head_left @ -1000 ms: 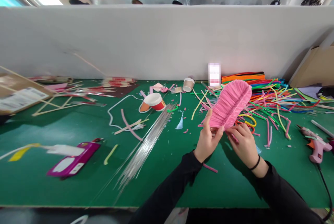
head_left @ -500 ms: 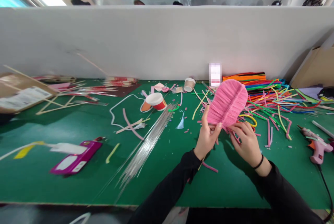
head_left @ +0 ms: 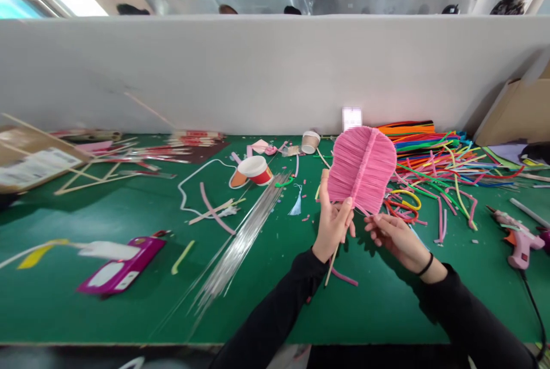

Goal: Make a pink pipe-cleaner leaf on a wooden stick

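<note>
My left hand (head_left: 333, 223) grips the lower end of a pink leaf-shaped piece (head_left: 365, 165) made of fuzzy pipe cleaners, with a raised rib down its middle. It is held up off the table, broad face towards me. Below that hand, a thin wooden stick (head_left: 331, 266) slants down; whether it joins the pink piece is hidden. At the lower right edge my right hand (head_left: 397, 240) is closed, thumb and fingers pinching the pink strands. Scissors (head_left: 415, 203) with a yellow and a red handle loop lie just behind my right hand.
Colourful pipe cleaners (head_left: 438, 157) heap at the back right. A pink glue gun (head_left: 519, 237) lies right. Thin metal wires (head_left: 244, 243), a paper cup (head_left: 255, 169) and a purple power strip (head_left: 124, 263) are left. A white partition (head_left: 258, 71) stands behind the green table (head_left: 266, 306).
The pink piece has turned and spread, its face now wider towards me and its rib steeper. My right hand has shifted slightly down and left along its lower edge. The wooden stick shows more.
</note>
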A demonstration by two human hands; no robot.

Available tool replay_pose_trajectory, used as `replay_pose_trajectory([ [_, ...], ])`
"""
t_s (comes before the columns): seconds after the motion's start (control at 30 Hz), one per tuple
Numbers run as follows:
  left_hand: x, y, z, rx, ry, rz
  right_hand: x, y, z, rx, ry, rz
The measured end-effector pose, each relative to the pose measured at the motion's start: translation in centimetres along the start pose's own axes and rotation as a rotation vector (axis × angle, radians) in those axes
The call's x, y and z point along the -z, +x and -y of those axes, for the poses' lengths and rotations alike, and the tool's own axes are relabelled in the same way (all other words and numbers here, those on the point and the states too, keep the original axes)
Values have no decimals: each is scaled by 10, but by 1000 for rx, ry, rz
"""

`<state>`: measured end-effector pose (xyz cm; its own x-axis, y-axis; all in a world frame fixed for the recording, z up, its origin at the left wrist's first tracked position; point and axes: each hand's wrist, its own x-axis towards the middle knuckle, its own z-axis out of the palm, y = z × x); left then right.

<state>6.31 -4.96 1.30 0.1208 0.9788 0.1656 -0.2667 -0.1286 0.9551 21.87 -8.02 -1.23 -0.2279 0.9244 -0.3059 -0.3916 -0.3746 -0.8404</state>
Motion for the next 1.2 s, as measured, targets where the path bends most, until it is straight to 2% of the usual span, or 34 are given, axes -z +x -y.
replay_pose_trajectory([
  [0.1,-3,-5,-4,20,-13,14,-4,-2,0,-106,146,122],
  [0.23,-6,-7,-7,46,-33,10,-5,-3,1,-94,201,182],
  [0.5,-5,-5,-3,40,-58,38,-4,2,-5,26,162,84],
  [0.83,-10,-10,-5,59,-128,68,-2,4,-3,36,122,0],
  [1.03,-8,-9,-3,72,-164,20,0,6,-6,49,97,-20],
  [1.2,-7,-9,-4,58,-139,24,0,4,-4,44,89,-23],
])
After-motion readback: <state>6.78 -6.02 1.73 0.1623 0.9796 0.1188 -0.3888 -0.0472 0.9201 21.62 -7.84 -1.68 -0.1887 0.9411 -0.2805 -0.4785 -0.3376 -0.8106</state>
